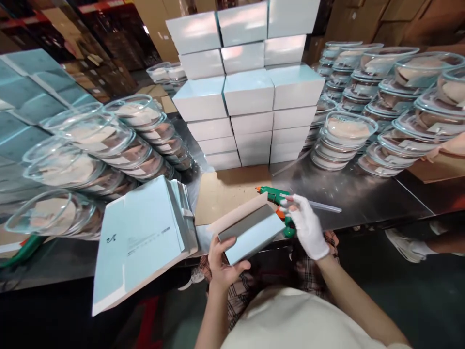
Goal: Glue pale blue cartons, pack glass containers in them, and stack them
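Observation:
My bare left hand (223, 264) grips a light blue box (254, 237) at its near left end, thumb in front and fingers over the edge. The box is tilted, with its long side open and a flap (238, 213) standing up. Just beyond the box's right end is my right hand (307, 225), in a white glove with bare fingertips. Its fingers are parted, with nothing visible in them. Beside that hand a green glue gun (272, 193) with an orange nozzle lies on the table, partly hidden by box and hand. A clear glue stick (325, 207) extends to its right.
A cardboard sheet (214, 194) lies ahead of me. Behind it rises a stack of closed boxes (250, 116). Flat light blue cartons (141, 237) are piled at left. Stacked lidded glass bowls (123, 145) stand left, more bowls (345, 140) right. Another person's foot (407, 245) shows at right.

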`<state>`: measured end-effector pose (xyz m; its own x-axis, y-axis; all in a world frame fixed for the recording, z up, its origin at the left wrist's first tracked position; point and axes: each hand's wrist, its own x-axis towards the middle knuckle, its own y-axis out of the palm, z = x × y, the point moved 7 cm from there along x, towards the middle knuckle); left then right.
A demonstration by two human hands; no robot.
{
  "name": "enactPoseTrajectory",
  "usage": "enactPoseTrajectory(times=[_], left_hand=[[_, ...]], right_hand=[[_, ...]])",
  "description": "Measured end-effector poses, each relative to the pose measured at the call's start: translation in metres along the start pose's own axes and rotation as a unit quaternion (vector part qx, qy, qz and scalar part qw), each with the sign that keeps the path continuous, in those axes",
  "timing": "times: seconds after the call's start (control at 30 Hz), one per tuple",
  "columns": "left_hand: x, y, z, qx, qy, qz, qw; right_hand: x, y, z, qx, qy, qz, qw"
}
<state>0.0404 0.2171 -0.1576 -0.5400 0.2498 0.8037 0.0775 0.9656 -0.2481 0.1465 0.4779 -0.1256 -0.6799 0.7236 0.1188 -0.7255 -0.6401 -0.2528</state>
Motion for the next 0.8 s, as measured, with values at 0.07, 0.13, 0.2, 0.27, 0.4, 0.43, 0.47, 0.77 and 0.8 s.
enactPoseTrajectory(times=[0.07, 0.13, 0.2, 0.27, 0.4, 0.43, 0.47, 0.77, 0.8], left_hand=[[0.006, 0.003, -0.003, 0.001, 0.005, 0.003, 1.0], [0.01, 0.008, -0.009, -0.008, 0.01, -0.01, 1.0], [0.01, 0.011, -0.017, -0.014, 0.009, -0.026, 1.0], [0.004, 0.008, -0.025, -0.019, -0.015, -0.051, 0.998], [-0.019, -0.003, -0.023, -0.054, -0.166, -0.066, 0.982], [-0.025, -0.003, -0.02, -0.063, -0.206, -0.059, 0.975], [-0.03, -0.001, -0.016, -0.069, -0.241, -0.05, 0.967], [-0.018, 0.037, -0.014, -0.096, -0.319, 0.025, 0.942], [-0.015, 0.039, -0.017, -0.096, -0.313, 0.032, 0.944]], right_hand=[[0.0, -0.024, -0.025, -0.199, 0.093, -0.026, 0.975], [0.005, -0.03, -0.048, -0.314, 0.18, 0.007, 0.932], [0.015, -0.022, -0.062, -0.324, 0.218, 0.053, 0.919], [0.028, -0.017, -0.067, -0.291, 0.218, 0.061, 0.93], [0.04, -0.021, -0.07, -0.165, 0.228, 0.075, 0.957], [0.038, -0.024, -0.067, -0.13, 0.227, 0.076, 0.962], [0.034, -0.027, -0.063, -0.103, 0.222, 0.073, 0.967], [-0.046, -0.032, -0.002, 0.092, 0.098, 0.048, 0.99], [-0.053, -0.032, 0.003, 0.059, 0.075, 0.054, 0.994]])
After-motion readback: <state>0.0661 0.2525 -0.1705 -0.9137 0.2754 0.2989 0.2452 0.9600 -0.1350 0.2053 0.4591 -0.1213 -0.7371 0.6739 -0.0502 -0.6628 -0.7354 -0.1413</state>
